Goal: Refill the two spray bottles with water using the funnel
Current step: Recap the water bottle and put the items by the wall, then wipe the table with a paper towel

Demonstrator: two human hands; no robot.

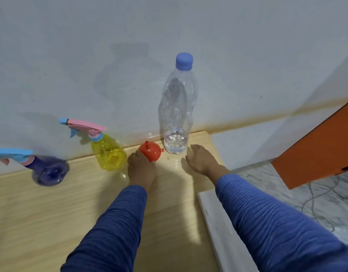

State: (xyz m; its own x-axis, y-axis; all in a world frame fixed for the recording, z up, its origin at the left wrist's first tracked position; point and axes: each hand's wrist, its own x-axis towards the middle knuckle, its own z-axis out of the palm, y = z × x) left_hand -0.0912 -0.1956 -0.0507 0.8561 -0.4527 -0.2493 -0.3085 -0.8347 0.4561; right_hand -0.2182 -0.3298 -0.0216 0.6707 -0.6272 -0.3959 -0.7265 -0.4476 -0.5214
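A red funnel [150, 150] lies mouth down on the wooden table [51, 213], spout up. My left hand [141, 166] rests against its near left side, fingers touching it. My right hand [201, 159] lies flat with fingers apart, just right of a tall clear water bottle [178, 107] with a blue cap and a little water at the bottom. A yellow spray bottle [108, 152] with a pink trigger head stands left of the funnel. A purple spray bottle [48, 170] with a blue trigger head stands at the far left.
The table stands against a white wall [169, 36]. A white board [218, 222] runs along the table's right edge. An orange cabinet corner [316, 154] juts in at the right above a marble floor with a cable.
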